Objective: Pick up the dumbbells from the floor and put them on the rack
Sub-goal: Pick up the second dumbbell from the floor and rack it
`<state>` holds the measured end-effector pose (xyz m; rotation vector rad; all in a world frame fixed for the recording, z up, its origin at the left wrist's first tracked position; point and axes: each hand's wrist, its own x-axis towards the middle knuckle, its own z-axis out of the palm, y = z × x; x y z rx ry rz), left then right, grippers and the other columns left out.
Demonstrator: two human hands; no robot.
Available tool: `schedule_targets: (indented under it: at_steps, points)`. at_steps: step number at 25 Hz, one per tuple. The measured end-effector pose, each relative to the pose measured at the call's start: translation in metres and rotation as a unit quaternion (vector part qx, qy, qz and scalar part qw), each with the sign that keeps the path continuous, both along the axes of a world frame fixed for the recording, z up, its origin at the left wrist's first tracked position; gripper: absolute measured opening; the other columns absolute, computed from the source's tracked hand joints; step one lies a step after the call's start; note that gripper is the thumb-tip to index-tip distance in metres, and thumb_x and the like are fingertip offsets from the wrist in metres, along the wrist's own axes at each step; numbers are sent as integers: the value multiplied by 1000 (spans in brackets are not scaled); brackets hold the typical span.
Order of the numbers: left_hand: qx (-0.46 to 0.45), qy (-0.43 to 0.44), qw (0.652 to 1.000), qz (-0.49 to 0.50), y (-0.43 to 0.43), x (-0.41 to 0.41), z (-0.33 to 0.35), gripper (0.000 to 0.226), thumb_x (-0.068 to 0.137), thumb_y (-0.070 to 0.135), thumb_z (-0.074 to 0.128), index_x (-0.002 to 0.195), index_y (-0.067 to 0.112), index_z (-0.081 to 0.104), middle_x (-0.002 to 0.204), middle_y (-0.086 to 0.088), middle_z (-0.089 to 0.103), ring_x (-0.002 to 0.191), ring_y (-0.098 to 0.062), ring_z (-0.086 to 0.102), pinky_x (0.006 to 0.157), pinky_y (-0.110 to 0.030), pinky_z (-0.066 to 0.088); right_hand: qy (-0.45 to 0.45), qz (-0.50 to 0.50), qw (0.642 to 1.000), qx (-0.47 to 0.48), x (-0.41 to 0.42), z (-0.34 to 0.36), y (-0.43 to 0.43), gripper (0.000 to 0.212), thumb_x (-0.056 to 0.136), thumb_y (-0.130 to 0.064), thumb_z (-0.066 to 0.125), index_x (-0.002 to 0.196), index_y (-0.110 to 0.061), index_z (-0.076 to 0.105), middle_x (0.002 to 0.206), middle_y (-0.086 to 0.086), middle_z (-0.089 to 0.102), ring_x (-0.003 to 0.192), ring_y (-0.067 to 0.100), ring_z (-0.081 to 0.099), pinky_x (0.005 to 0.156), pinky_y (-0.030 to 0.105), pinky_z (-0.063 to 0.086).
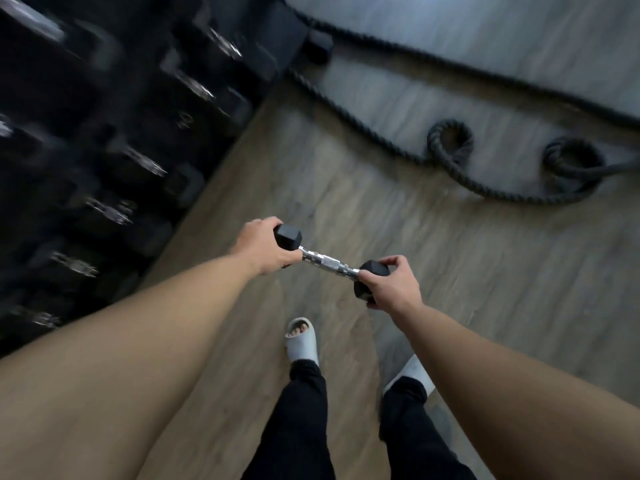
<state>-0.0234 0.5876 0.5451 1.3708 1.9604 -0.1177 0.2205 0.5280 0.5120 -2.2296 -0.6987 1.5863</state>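
A small dumbbell (327, 263) with black hex heads and a chrome knurled handle is held off the floor, slanting down to the right. My left hand (263, 247) grips its upper-left head. My right hand (393, 284) grips its lower-right head. The handle between them is bare. The dark dumbbell rack (104, 143) fills the left side, blurred, with several black dumbbells lying on its tiers. One more black dumbbell head (317, 46) shows on the floor at the rack's far end.
A thick black battle rope (450, 147) snakes across the wooden floor at the upper right, with two coiled loops. My feet in pale slides (301, 341) and dark trousers stand below the dumbbell. Bare floor lies between me and the rack.
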Motion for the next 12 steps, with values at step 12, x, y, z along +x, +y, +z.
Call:
schedule_targets:
  at_steps: [12]
  points:
    - [67, 90, 994, -6, -49, -247, 248, 82, 69, 53, 85, 139, 19, 57, 117, 0, 64, 99, -22, 67, 82, -35, 57, 146, 1, 989, 9, -274, 159, -38, 61, 67, -30, 87, 115, -15, 53, 107, 13, 67, 82, 28, 74, 54, 39, 62]
